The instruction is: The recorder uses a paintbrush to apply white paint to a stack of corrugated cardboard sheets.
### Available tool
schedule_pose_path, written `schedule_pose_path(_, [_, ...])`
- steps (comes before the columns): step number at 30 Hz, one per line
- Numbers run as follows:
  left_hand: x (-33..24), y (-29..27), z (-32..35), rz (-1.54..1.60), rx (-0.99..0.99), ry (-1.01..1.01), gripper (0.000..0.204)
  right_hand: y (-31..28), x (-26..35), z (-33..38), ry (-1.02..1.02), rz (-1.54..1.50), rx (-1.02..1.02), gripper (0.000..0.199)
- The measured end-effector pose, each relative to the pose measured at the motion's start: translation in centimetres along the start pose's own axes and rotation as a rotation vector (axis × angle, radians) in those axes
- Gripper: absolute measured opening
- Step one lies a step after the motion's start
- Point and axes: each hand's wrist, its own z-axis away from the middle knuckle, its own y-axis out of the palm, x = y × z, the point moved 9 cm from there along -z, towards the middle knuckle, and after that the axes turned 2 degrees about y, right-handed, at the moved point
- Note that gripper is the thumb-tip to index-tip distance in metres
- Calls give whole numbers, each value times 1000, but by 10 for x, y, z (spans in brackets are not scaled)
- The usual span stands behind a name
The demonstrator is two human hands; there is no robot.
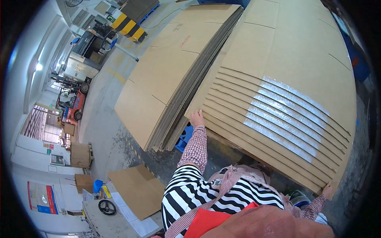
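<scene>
Several large flat cardboard sheets (pixel 234 137) lie in front of me, fanned so their near edges step back like stairs. Shiny clear patches (pixel 278 135) run across the steps right of the middle. My left hand (pixel 196 118) is closed at the left corner of the fanned sheets, fingers curled over the edge. At the near right corner, my right hand (pixel 328 191) is closed on the edge, partly hidden by the board. How many sheets each hand grips I cannot tell. Checked sleeves cover both forearms.
A second tall stack of cardboard sheets (pixel 154 85) stands close on the left, with a blue pallet (pixel 184 139) by its near corner. A loose cardboard piece (pixel 137 190) leans on a table with a black handwheel (pixel 107 207). Farther off stand a red forklift (pixel 74 107) and a striped barrier (pixel 129 27).
</scene>
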Motion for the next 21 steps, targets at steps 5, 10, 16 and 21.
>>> schedule_pose_path(5, [-17,-5,4,-105,-2,167,37,25,8,-6,-63,51,79,60])
schedule_pose_path(10, [-21,8,-6,-204,170,175,37,28,12,-8,-88,38,166,61])
schedule_pose_path(16, [-18,16,-27,-179,470,122,49,23,-9,-10,84,-232,187,63])
schedule_pose_path(21, [20,14,-52,304,219,-5,65,75,-27,3,287,-1434,331,66])
